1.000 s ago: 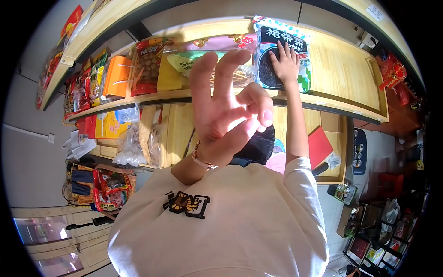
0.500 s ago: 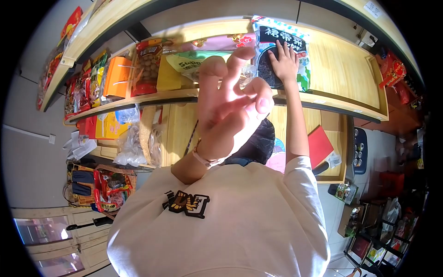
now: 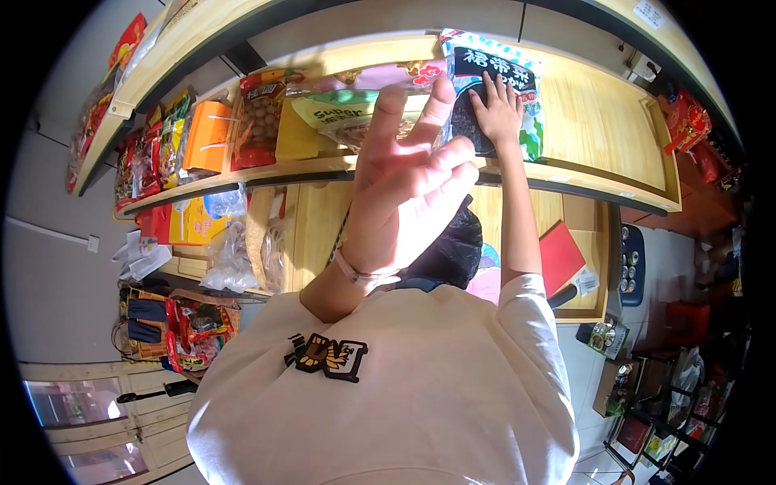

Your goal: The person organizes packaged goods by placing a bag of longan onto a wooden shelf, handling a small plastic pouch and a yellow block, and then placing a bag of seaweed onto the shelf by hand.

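Note:
My left hand (image 3: 408, 178) is raised close to the camera, with a band round its wrist. Two of its fingers are stretched up and spread apart, while the others fold toward the palm; nothing is in it. My right hand (image 3: 499, 115) lies flat, fingers slightly spread, on a blue, white and black food bag (image 3: 485, 61) with Chinese lettering. The bag rests on the upper wooden shelf (image 3: 598, 121). Behind my left hand, a green-and-white "Super" bag (image 3: 335, 113) and a pink package (image 3: 364, 78) are partly covered.
Left along the shelf are a bag of round brown dried fruit (image 3: 260, 121), an orange box (image 3: 208, 136) and several snack packets. The lower shelf holds a black plastic bag (image 3: 453, 250), a red envelope-like item (image 3: 560, 257) and a yellow box (image 3: 192, 222). A basket (image 3: 145, 331) stands lower left.
My left hand has turned; its two raised fingers are straighter and the others are folded in more. My right hand stays on the bag.

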`<state>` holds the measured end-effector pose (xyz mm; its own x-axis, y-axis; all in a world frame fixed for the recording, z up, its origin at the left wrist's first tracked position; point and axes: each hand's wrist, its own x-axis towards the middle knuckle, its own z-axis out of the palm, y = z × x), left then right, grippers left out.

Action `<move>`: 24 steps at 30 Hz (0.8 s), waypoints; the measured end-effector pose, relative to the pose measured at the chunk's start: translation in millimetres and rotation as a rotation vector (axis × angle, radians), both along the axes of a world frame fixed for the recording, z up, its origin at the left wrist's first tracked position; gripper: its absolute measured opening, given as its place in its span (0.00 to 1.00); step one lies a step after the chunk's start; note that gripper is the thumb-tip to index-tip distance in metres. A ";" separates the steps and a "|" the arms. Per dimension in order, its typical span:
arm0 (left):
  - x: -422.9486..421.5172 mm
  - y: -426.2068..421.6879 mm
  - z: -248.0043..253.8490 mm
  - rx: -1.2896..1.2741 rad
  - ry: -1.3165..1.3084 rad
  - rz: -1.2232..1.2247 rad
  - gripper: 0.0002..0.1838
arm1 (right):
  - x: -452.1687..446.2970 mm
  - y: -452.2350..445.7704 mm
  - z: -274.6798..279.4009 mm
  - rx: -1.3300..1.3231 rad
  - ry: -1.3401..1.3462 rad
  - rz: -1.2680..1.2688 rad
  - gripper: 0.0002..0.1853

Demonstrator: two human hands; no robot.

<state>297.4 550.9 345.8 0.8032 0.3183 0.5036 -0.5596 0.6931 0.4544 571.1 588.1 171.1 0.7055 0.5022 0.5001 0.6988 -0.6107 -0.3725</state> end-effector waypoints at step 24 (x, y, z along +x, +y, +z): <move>17.2 -1.6 -78.5 2.254 0.367 0.939 0.44 | -1.2 0.4 -1.2 0.021 0.017 -0.006 0.31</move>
<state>314.5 549.3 267.3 0.9243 -0.0877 0.3714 -0.0670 -0.9954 -0.0685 569.9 588.5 169.9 0.7168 0.4878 0.4983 0.6888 -0.6066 -0.3970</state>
